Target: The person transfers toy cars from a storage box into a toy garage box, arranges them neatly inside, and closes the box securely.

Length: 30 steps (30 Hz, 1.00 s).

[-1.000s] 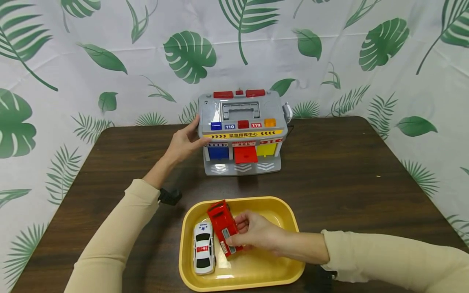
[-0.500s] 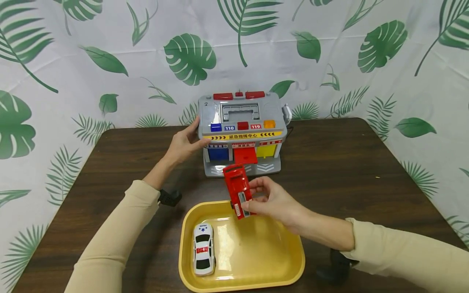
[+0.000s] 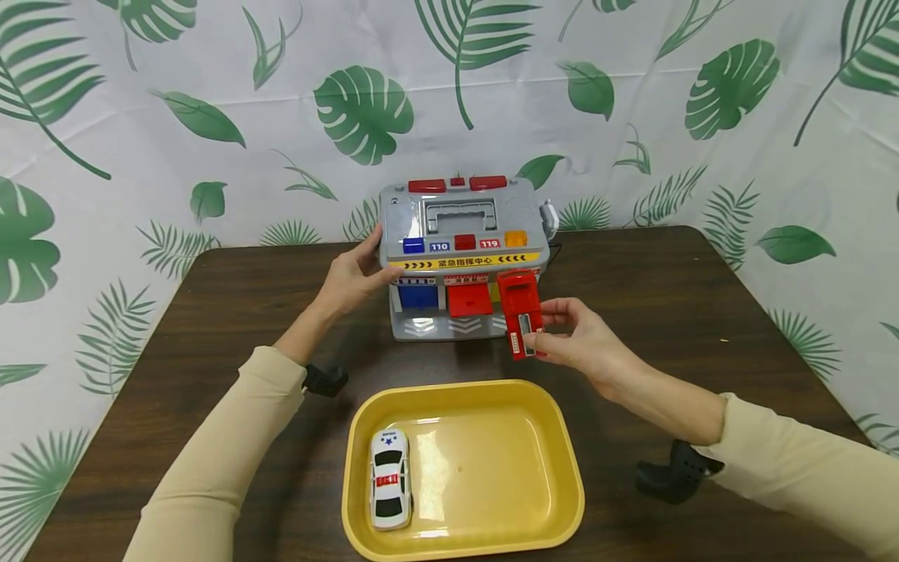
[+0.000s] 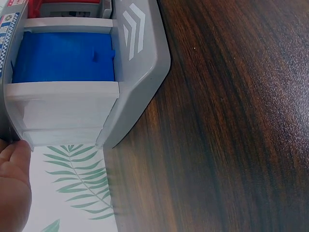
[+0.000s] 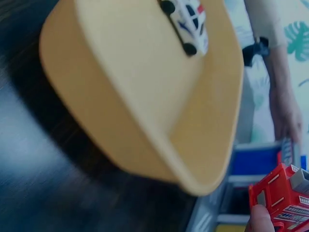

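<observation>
A grey toy rescue station (image 3: 463, 242) stands at the back of the table, with a blue door (image 3: 418, 297) down and a red door (image 3: 469, 300) tilted outward. My left hand (image 3: 353, 279) rests against the station's left end, thumb at the front roof edge. My right hand (image 3: 586, 343) pinches a red toy fire truck (image 3: 521, 316) between thumb and fingers, in front of the station's right side; the truck hides most of the yellow door. In the right wrist view the truck (image 5: 285, 198) shows a grey part on top.
A yellow tray (image 3: 572, 468) sits near the table's front, with a white toy police car (image 3: 389, 480) at its left side. The dark wooden table (image 3: 667, 312) extends left and right of the station. Behind it hangs a leaf-patterned cloth (image 3: 281, 117).
My right hand has lifted the fire truck out of the tray and carried it forward and right to the station's right side. The left hand stays in place.
</observation>
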Available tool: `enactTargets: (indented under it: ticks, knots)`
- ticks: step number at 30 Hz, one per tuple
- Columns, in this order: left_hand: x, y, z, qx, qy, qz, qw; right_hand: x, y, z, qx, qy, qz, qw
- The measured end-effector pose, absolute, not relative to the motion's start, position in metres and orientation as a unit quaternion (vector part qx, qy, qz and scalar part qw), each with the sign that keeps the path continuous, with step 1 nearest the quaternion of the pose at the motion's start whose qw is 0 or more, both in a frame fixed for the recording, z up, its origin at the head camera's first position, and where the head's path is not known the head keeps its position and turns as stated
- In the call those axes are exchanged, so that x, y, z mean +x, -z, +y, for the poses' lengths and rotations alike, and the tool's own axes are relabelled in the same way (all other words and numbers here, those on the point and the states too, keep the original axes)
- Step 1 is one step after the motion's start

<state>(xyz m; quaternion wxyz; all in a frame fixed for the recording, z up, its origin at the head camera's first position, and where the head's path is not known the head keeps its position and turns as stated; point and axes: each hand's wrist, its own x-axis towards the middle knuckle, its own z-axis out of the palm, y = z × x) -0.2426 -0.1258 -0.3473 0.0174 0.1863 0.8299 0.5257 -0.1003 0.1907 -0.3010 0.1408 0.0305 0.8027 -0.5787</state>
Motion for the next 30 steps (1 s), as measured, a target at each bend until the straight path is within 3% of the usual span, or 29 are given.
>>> enactTargets:
  ticks: [21, 30]
  knots:
    - [-0.241, 0.346, -0.126, 0.186, -0.531, 0.827, 0.02, -0.138, 0.34, 0.191, 0.085, 0.567, 0.783, 0.24]
    - [-0.219, 0.32, -0.119, 0.184, -0.522, 0.832, 0.031, -0.148, 0.346, 0.179, 0.089, 0.566, 0.778, 0.258]
